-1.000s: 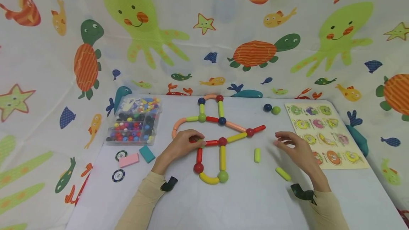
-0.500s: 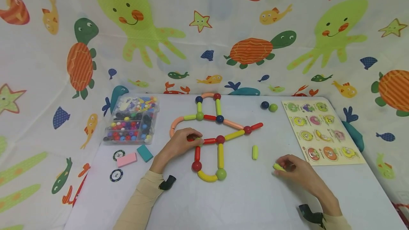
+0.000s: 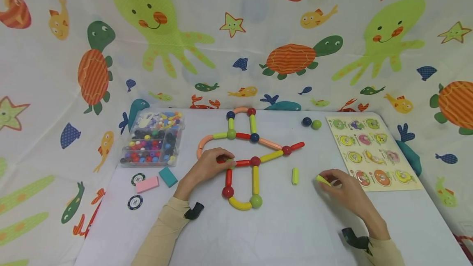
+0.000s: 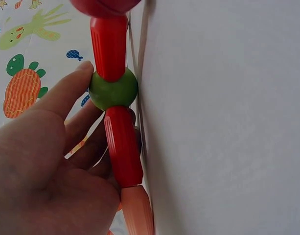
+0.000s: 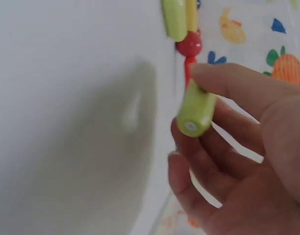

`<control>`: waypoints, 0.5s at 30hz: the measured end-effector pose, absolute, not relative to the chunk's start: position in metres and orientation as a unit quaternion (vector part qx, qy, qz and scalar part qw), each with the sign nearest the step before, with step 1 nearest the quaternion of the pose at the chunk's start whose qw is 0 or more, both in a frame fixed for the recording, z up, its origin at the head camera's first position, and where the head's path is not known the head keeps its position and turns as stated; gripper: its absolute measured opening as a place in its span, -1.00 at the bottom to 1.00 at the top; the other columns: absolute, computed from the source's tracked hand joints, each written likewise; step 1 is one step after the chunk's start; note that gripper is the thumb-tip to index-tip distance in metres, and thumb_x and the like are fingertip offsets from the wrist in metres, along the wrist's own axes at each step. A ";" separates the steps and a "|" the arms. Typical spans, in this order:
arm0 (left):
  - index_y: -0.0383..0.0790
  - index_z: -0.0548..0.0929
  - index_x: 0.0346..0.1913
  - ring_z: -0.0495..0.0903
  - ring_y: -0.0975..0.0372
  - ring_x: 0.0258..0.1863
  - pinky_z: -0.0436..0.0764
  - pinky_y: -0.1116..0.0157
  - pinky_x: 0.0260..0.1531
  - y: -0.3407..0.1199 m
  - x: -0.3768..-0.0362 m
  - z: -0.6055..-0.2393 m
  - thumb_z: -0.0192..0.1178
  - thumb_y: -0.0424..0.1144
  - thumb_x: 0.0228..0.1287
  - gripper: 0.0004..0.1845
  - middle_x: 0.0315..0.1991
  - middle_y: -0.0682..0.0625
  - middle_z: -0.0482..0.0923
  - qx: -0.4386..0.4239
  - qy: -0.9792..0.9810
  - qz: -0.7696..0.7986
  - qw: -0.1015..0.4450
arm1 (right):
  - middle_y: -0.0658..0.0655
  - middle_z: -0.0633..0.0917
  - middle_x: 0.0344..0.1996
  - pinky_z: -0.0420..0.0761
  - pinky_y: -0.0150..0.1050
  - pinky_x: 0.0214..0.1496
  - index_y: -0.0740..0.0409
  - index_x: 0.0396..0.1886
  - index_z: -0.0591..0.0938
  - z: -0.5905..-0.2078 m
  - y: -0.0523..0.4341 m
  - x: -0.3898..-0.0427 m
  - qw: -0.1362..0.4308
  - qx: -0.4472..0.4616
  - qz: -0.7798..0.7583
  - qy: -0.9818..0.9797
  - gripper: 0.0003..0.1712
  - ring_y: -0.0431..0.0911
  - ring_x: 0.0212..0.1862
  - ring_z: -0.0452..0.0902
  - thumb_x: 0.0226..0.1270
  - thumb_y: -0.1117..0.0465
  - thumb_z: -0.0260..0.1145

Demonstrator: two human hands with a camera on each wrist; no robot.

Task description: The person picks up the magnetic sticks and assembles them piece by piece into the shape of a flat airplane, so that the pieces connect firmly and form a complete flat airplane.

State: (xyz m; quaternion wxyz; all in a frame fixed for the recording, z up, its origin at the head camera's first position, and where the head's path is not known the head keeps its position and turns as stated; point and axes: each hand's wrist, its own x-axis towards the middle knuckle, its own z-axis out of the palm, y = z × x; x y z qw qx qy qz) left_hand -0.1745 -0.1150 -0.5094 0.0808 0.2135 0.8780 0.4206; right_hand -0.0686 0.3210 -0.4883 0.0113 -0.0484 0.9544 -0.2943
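Note:
My left hand (image 3: 214, 165) pinches a green ball (image 4: 113, 90) between thumb and fingers, in a figure built of magnetic sticks and balls. Red sticks (image 4: 123, 147) join that ball on opposite sides in the left wrist view. The figure continues through a red ball (image 3: 255, 161), yellow sticks (image 3: 271, 156) and a blue ball (image 3: 254, 137), to a red stick (image 3: 297, 146) at its right tip. Off to the right, my right hand (image 3: 343, 190) pinches a light green magnetic stick (image 5: 197, 108), one end face showing. Another light green stick (image 3: 295, 176) lies between hand and figure.
A blue ball (image 3: 306, 122) and a green ball (image 3: 316, 124) sit at the back. At right lies a fruit puzzle board (image 3: 343, 157); at left, a bead box (image 3: 151, 166), a pink block (image 3: 147, 184), a teal block (image 3: 168, 177) and two chips (image 3: 135, 202).
My right hand came down to the light green stick lying near the puzzle board, took hold of it and then raised it slightly. The left hand stays at the green ball.

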 end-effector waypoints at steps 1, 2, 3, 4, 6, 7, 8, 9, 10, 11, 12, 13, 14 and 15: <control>-0.03 0.76 0.01 0.60 0.33 -0.18 0.63 0.29 -0.05 -0.115 -0.175 -0.509 0.42 -0.03 0.27 -0.70 -0.15 0.17 0.69 0.213 0.879 0.419 0.080 | -0.03 0.74 -0.16 0.60 -0.42 -0.11 0.05 0.01 0.70 -0.487 0.320 -0.072 -0.007 -0.059 -0.297 0.953 -0.69 -0.27 -0.15 0.55 0.30 0.13 0.48; -0.04 0.76 0.01 0.60 0.32 -0.17 0.63 0.29 -0.05 -0.115 -0.175 -0.509 0.42 -0.03 0.27 -0.70 -0.15 0.17 0.69 0.213 0.879 0.418 0.081 | -0.03 0.75 -0.15 0.60 -0.44 -0.10 0.05 0.02 0.71 -0.486 0.319 -0.077 -0.025 -0.067 -0.297 0.952 -0.69 -0.30 -0.15 0.55 0.31 0.14 0.48; -0.04 0.76 0.01 0.60 0.32 -0.17 0.63 0.29 -0.05 -0.115 -0.175 -0.509 0.42 -0.03 0.28 -0.70 -0.15 0.17 0.69 0.213 0.879 0.418 0.081 | -0.02 0.75 -0.14 0.60 -0.46 -0.10 0.04 0.03 0.70 -0.484 0.318 -0.081 -0.040 -0.074 -0.297 0.951 -0.69 -0.32 -0.14 0.55 0.31 0.14 0.47; -0.04 0.76 0.01 0.60 0.32 -0.17 0.63 0.29 -0.04 -0.115 -0.174 -0.509 0.42 -0.03 0.28 -0.70 -0.15 0.17 0.69 0.214 0.880 0.417 0.081 | -0.01 0.76 -0.12 0.59 -0.48 -0.10 0.05 0.03 0.70 -0.483 0.316 -0.086 -0.054 -0.079 -0.299 0.949 -0.69 -0.33 -0.13 0.55 0.31 0.14 0.47; -0.05 0.76 0.02 0.60 0.32 -0.17 0.63 0.28 -0.04 -0.115 -0.174 -0.509 0.41 -0.03 0.28 -0.69 -0.15 0.17 0.69 0.213 0.880 0.416 0.081 | -0.01 0.76 -0.11 0.57 -0.52 -0.11 0.03 0.04 0.70 -0.481 0.311 -0.095 -0.070 -0.077 -0.305 0.947 -0.69 -0.36 -0.13 0.55 0.33 0.11 0.46; -0.06 0.76 0.02 0.60 0.32 -0.16 0.63 0.28 -0.03 -0.115 -0.174 -0.508 0.41 -0.03 0.28 -0.69 -0.14 0.16 0.69 0.212 0.880 0.417 0.082 | 0.00 0.76 -0.11 0.56 -0.54 -0.12 0.02 0.04 0.70 -0.480 0.309 -0.100 -0.072 -0.074 -0.309 0.945 -0.69 -0.36 -0.13 0.55 0.34 0.09 0.46; -0.06 0.76 0.02 0.60 0.32 -0.16 0.62 0.28 -0.03 -0.115 -0.174 -0.508 0.41 -0.02 0.28 -0.68 -0.14 0.17 0.69 0.212 0.879 0.418 0.083 | 0.00 0.76 -0.10 0.56 -0.54 -0.12 0.01 0.04 0.69 -0.480 0.306 -0.105 -0.074 -0.068 -0.313 0.945 -0.68 -0.33 -0.13 0.55 0.34 0.06 0.45; -0.06 0.76 0.02 0.60 0.33 -0.16 0.62 0.27 -0.03 -0.115 -0.174 -0.508 0.41 -0.02 0.28 -0.68 -0.14 0.17 0.69 0.211 0.879 0.419 0.083 | 0.01 0.76 -0.10 0.55 -0.55 -0.12 0.00 0.04 0.69 -0.481 0.303 -0.109 -0.074 -0.062 -0.318 0.943 -0.67 -0.30 -0.12 0.56 0.35 0.03 0.44; -0.06 0.76 0.02 0.60 0.33 -0.16 0.62 0.27 -0.02 -0.115 -0.173 -0.508 0.41 -0.02 0.28 -0.68 -0.13 0.17 0.69 0.211 0.879 0.420 0.084 | 0.02 0.76 -0.10 0.53 -0.56 -0.13 0.01 0.04 0.69 -0.481 0.300 -0.114 -0.073 -0.056 -0.324 0.941 -0.67 -0.26 -0.12 0.57 0.35 0.01 0.44; -0.06 0.76 0.02 0.60 0.33 -0.16 0.62 0.27 -0.02 -0.115 -0.173 -0.508 0.41 -0.02 0.28 -0.68 -0.13 0.16 0.69 0.210 0.878 0.421 0.086 | 0.03 0.76 -0.09 0.52 -0.56 -0.13 0.01 0.04 0.68 -0.482 0.297 -0.118 -0.072 -0.051 -0.330 0.940 -0.66 -0.22 -0.11 0.58 0.35 0.00 0.43; -0.05 0.76 0.02 0.60 0.33 -0.16 0.62 0.27 -0.02 -0.115 -0.173 -0.508 0.41 -0.01 0.28 -0.68 -0.12 0.17 0.69 0.209 0.878 0.422 0.087 | 0.05 0.76 -0.09 0.52 -0.56 -0.12 0.02 0.04 0.68 -0.482 0.295 -0.122 -0.070 -0.048 -0.335 0.938 -0.66 -0.18 -0.10 0.60 0.35 0.00 0.43; -0.05 0.76 0.02 0.60 0.33 -0.16 0.62 0.28 -0.02 -0.115 -0.173 -0.507 0.41 -0.01 0.28 -0.68 -0.12 0.17 0.69 0.209 0.878 0.423 0.087 | 0.06 0.76 -0.09 0.51 -0.57 -0.12 0.02 0.04 0.68 -0.483 0.293 -0.126 -0.069 -0.045 -0.338 0.938 -0.65 -0.14 -0.10 0.61 0.35 -0.01 0.44; -0.05 0.76 0.02 0.60 0.33 -0.16 0.62 0.28 -0.02 -0.115 -0.173 -0.507 0.41 -0.01 0.28 -0.68 -0.12 0.17 0.69 0.209 0.877 0.423 0.088 | 0.08 0.76 -0.09 0.51 -0.56 -0.12 0.03 0.03 0.68 -0.484 0.290 -0.129 -0.068 -0.043 -0.340 0.937 -0.65 -0.10 -0.10 0.62 0.35 0.00 0.44; -0.05 0.76 0.02 0.60 0.33 -0.16 0.62 0.28 -0.02 -0.115 -0.173 -0.507 0.42 -0.02 0.27 -0.68 -0.12 0.17 0.69 0.208 0.877 0.423 0.088 | 0.09 0.76 -0.09 0.51 -0.55 -0.12 0.05 0.03 0.68 -0.484 0.288 -0.133 -0.065 -0.043 -0.344 0.936 -0.65 -0.08 -0.10 0.62 0.34 0.01 0.44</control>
